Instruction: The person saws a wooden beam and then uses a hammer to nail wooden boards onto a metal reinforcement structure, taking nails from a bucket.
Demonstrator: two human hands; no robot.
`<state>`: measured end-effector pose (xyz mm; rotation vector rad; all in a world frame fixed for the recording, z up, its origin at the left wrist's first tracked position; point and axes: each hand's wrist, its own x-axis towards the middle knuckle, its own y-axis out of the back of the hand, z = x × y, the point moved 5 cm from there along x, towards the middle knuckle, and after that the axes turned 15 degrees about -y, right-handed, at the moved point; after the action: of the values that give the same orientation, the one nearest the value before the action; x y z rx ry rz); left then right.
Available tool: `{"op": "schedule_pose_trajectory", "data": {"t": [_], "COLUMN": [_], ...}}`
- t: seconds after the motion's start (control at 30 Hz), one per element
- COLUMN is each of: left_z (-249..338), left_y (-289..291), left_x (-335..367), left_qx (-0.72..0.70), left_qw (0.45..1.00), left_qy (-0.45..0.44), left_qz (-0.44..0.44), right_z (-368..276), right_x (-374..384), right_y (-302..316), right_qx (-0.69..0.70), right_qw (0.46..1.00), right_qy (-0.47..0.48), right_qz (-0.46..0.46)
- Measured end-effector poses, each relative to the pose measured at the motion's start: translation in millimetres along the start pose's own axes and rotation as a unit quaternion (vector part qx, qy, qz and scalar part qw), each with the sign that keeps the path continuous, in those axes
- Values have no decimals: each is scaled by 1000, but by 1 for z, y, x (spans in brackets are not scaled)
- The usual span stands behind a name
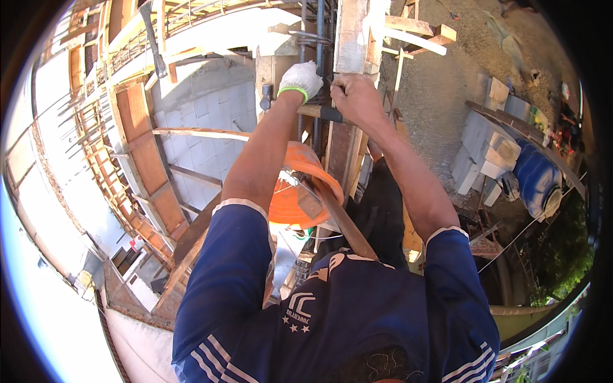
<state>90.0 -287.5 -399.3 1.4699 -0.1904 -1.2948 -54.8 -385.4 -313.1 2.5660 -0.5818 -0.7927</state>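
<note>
My left hand (302, 80), in a white knit glove with a green cuff, is closed beside the upright steel bars (320, 38). What it grips is hidden. To its right, my bare right hand (359, 99) is closed, thumb against the fingers, at the face of a pale upright board (352, 38). Anything pinched there is too small to make out. A hammer (311, 110) lies crosswise below both hands. Its metal head is left of my gloved wrist, and its black grip ends at my right hand; whether that hand holds it, I cannot tell.
An orange bucket (290, 207) with wood pieces is below my arms. A wooden frame with orange panels (137, 115) stands left, near a grey block wall (207, 118). Stacked pale blocks (476, 147) and a blue drum (536, 172) are at right. Nailed timbers (415, 35) jut out beyond my right hand.
</note>
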Motion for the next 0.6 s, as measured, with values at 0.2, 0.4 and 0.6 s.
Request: {"op": "schedule_pose_trajectory", "data": {"t": [0.2,0.4,0.6], "left_z": [16,18,-13], "left_y": [6,30,47], "left_x": [-14,-16,-33], "left_qx": [-10,25,-33], "left_qw": [999,998,998], "left_qy": [12,31,47], "left_qz": [37,41,10], "right_z": [7,29,24], "right_x": [-28,2,25], "right_y": [-17,8,-6], "right_qx": [-4,-124,-120], "right_qw": [999,990,990], "right_qy": [-25,-67,-80], "right_qz": [-24,-18,7]}}
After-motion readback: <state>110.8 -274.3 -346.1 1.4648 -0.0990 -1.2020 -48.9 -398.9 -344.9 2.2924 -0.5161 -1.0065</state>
